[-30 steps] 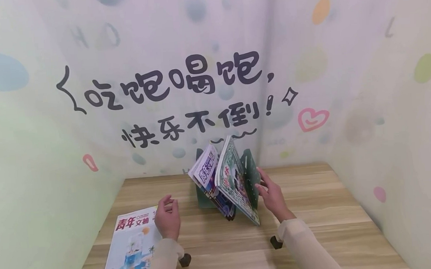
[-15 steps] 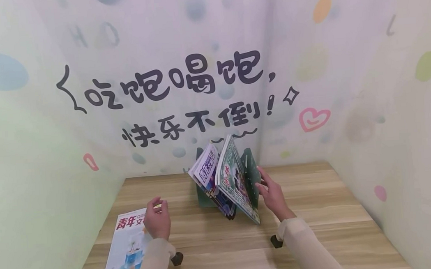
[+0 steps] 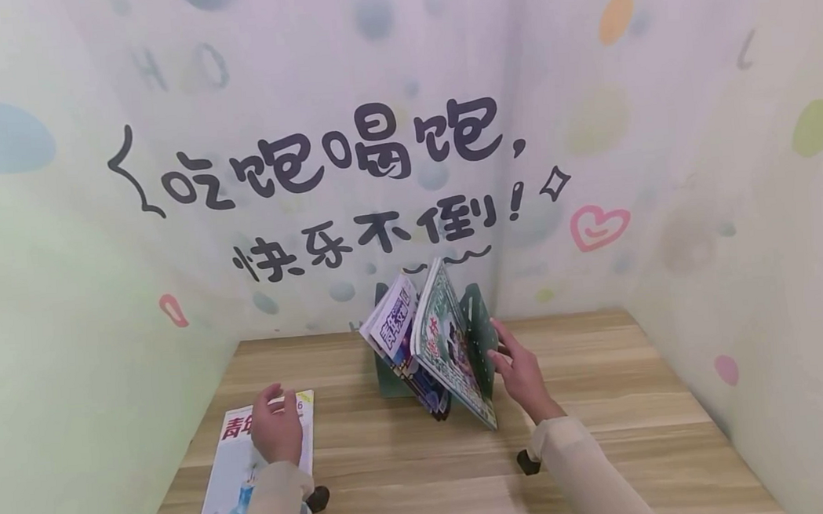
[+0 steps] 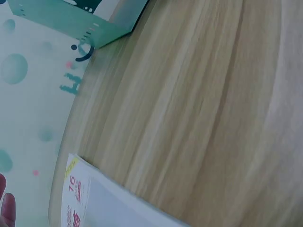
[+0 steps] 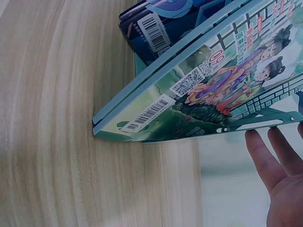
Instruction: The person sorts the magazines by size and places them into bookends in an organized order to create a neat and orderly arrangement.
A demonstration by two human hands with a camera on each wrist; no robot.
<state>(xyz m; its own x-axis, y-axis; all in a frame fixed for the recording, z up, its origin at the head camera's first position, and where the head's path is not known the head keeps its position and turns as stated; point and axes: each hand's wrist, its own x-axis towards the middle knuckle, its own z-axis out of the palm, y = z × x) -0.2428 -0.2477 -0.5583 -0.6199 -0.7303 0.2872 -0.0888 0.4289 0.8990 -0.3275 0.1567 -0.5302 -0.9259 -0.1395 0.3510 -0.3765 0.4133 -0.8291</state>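
A green bookend holder (image 3: 484,327) stands at the back middle, with magazines leaning inside it. On its left side tilt purple-covered magazines (image 3: 396,332); a green illustrated magazine (image 3: 445,345) slants beside them. My right hand (image 3: 525,376) touches the holder's right panel, fingertips along its edge. In the right wrist view the straight fingers (image 5: 265,161) meet that panel just beyond the green magazine's cover (image 5: 213,94). Over a white magazine (image 3: 216,481) lying flat at the left, my left hand (image 3: 278,430) hovers with relaxed fingers and holds nothing. It hides part of the cover.
The wooden table (image 3: 412,493) carries all of this. A printed wall (image 3: 316,82) rises right behind the holder, and side walls flank the table. A dark camera piece (image 3: 318,498) shows at the left wrist, another (image 3: 528,462) at the right.
My left hand has moved left, from the white magazine's right edge to over its upper part. My right hand, the holder and its magazines have stayed in place.
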